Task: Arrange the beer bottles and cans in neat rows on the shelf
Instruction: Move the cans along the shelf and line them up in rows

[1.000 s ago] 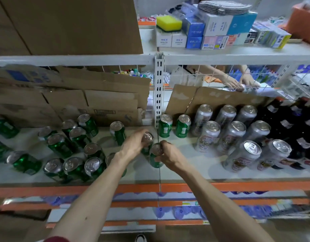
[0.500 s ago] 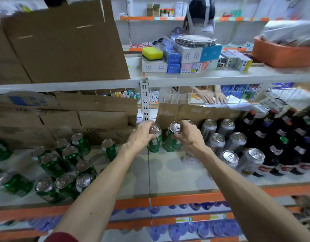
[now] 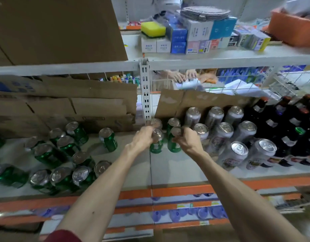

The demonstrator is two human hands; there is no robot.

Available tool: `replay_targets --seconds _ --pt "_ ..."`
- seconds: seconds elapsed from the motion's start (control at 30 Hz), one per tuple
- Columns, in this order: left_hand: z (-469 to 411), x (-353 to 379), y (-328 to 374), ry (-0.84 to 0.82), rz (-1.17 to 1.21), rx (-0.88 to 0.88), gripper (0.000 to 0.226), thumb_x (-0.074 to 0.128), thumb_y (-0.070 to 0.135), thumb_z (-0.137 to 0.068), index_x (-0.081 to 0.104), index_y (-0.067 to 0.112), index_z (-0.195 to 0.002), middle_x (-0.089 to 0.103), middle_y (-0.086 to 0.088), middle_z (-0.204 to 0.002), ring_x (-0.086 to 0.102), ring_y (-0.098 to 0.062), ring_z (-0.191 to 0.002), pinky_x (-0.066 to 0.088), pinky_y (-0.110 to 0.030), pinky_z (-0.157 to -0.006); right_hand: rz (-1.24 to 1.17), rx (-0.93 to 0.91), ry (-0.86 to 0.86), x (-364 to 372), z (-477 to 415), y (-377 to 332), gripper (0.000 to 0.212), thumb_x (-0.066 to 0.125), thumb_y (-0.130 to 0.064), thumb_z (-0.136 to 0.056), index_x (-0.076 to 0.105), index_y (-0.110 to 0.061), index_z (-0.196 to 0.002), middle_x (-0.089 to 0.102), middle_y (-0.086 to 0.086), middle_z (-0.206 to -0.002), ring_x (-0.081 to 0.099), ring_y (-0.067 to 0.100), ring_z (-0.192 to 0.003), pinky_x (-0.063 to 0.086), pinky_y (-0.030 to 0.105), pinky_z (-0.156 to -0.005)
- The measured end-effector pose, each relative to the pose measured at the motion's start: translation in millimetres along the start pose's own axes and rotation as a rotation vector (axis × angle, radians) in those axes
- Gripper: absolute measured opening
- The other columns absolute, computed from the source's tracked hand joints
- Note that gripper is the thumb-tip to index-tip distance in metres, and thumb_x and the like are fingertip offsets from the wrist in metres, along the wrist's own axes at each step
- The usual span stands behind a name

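Note:
My left hand (image 3: pixel 143 139) grips the top of a green beer can (image 3: pixel 156 146) standing on the white shelf (image 3: pixel 178 170). My right hand (image 3: pixel 187 141) grips a second green beer can (image 3: pixel 173 145) right beside it. Two more green cans (image 3: pixel 173 123) stand directly behind these, by the shelf post. Silver cans (image 3: pixel 236 152) stand in rows to the right, dark bottles (image 3: pixel 290 130) beyond them. Several green cans (image 3: pixel 63 165) stand loosely scattered on the left half of the shelf.
Flattened cardboard (image 3: pixel 67 105) lines the back of the shelf. A slotted post (image 3: pixel 145 91) divides the two bays. Above, a large carton (image 3: pixel 60 28) and small boxes (image 3: pixel 194 37) fill the upper shelf. Another person's hands (image 3: pixel 183 76) show behind the wire mesh.
Both hands carried their green cans from the shelf's front-middle back toward the post and set them down in front of the two rear green cans. The camera view shifted as well.

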State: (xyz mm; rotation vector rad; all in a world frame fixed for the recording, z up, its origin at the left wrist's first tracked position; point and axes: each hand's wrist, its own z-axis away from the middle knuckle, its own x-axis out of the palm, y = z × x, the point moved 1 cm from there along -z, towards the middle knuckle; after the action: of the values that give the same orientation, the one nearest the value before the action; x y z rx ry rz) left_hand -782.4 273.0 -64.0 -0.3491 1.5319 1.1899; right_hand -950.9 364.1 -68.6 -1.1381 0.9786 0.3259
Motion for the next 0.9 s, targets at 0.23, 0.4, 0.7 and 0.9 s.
replay_targets --seconds 0.23,0.4,0.7,0.9 --pt "-10.2 34.2 -26.9 -0.033 0.063 0.032 0.045 0.071 0.015 -0.086 0.056 0.018 -0.128 0.063 -0.009 -0.123 0.06 -0.027 -0.111 0.049 -0.045 -0.095 -0.058 0.024 -0.055 31.9 -3.2 20.5 0.042 0.075 -0.028 -0.078 0.057 -0.011 -0.111 0.069 0.011 -0.105 0.064 0.033 -0.094 0.052 0.037 -0.073" --pt "-11.0 34.6 -17.2 -0.018 0.031 0.042 0.041 0.072 0.017 -0.087 0.059 0.016 -0.126 0.065 -0.008 -0.124 0.062 -0.028 -0.11 0.05 -0.044 -0.094 -0.079 0.022 -0.052 33.2 -7.2 26.9 0.043 0.076 -0.025 -0.075 0.057 -0.01 -0.111 0.068 0.011 -0.106 0.063 0.033 -0.095 0.053 0.041 -0.075" --pt "-11.3 25.0 -14.5 -0.099 0.054 0.001 0.052 0.074 0.01 -0.083 0.057 0.014 -0.132 0.065 -0.007 -0.125 0.062 -0.026 -0.112 0.049 -0.033 -0.091 0.03 -0.036 -0.113 26.5 -15.4 26.3 0.045 0.074 -0.019 -0.078 0.049 -0.003 -0.111 0.064 0.018 -0.108 0.06 0.038 -0.093 0.05 0.043 -0.072" --pt "-16.2 23.1 -16.5 -0.103 0.085 0.041 0.053 0.078 0.028 -0.079 0.059 0.027 -0.128 0.067 -0.003 -0.124 0.064 -0.024 -0.113 0.053 -0.039 -0.094 0.251 -0.269 -0.202 12.3 -27.1 14.7 0.014 0.051 -0.017 -0.093 0.056 -0.015 -0.106 0.065 0.01 -0.105 0.061 0.032 -0.093 0.049 0.038 -0.072"
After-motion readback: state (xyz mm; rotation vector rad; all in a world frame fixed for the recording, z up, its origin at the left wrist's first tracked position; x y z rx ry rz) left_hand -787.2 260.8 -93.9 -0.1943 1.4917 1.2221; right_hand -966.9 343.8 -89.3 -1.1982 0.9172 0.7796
